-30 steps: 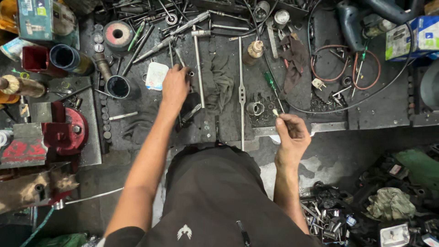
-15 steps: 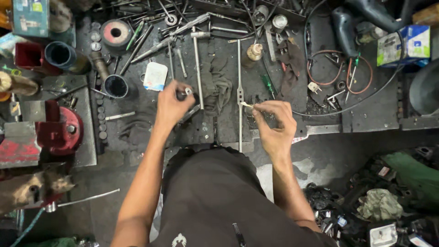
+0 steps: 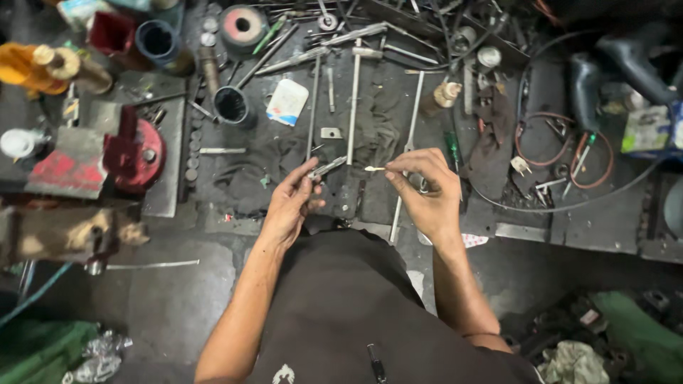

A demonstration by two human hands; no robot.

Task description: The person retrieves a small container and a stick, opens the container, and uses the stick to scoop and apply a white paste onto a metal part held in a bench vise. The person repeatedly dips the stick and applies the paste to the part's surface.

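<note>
Comparing with the earlier frames: we see both hands drawn off the bench and brought together above its near edge.
Left hand (image 3: 290, 203): clenched on a short grey metal tool (image 3: 327, 168), tip angled up toward the right hand; a second ago it lay flat on the workbench (image 3: 284, 153).
Right hand (image 3: 427, 192): fingertips pinching a thin pale stick (image 3: 375, 168), pointed at the tool's tip, close but apart.
Beyond the grips: long T-handle wrench (image 3: 353, 99), white packet (image 3: 287, 102).
Reading: the two pieces now face each other.

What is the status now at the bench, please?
Left hand holds metal tool. Right hand pinches small pale piece. Tips apart, nothing between.
</note>
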